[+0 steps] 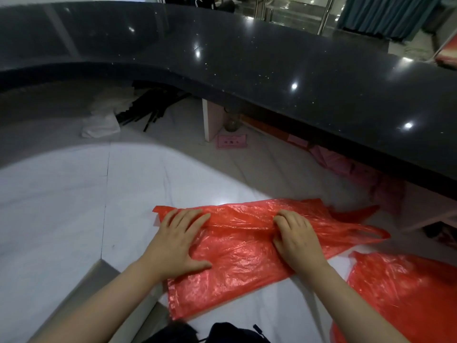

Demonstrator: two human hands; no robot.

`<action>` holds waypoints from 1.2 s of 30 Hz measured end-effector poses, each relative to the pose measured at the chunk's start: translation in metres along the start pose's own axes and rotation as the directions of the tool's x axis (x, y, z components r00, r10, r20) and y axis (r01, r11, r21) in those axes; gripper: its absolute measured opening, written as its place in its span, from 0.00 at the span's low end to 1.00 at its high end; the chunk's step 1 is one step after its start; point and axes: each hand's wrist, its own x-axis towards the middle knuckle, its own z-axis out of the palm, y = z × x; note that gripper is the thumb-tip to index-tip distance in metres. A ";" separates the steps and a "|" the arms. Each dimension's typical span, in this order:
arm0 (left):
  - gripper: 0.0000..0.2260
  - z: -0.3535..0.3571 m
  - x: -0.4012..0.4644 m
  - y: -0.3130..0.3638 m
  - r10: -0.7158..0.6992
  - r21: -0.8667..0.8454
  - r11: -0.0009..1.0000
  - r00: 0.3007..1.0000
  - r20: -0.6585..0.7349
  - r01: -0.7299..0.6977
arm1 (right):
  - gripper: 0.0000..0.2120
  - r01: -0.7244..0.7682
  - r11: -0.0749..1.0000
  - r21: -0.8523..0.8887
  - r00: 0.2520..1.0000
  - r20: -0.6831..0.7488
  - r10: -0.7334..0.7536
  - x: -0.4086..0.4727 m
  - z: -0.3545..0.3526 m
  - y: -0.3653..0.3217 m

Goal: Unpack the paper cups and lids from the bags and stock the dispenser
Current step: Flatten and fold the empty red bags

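An empty red plastic bag (237,253) lies flattened on the white lower desk (74,206). My left hand (178,241) rests flat on the bag's left part, fingers straight and spread. My right hand (296,241) sits on the bag's middle with its fingers curled into the plastic, bunching a fold. A second red bag (400,293) lies crumpled at the lower right. No cups, lids or dispenser show in this view.
A curved black stone counter (247,63) rises behind the desk. Under it lie black rods (148,107), white cloth (101,125), a pink card (232,141), a glass jar (232,120) and pink plastic bags (346,167).
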 end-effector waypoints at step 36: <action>0.28 -0.021 0.018 -0.018 -0.114 0.154 0.979 0.986 -0.118 0.131 | 0.34 0.039 0.996 -0.086 0.832 0.555 0.016 0.067 -0.057 0.069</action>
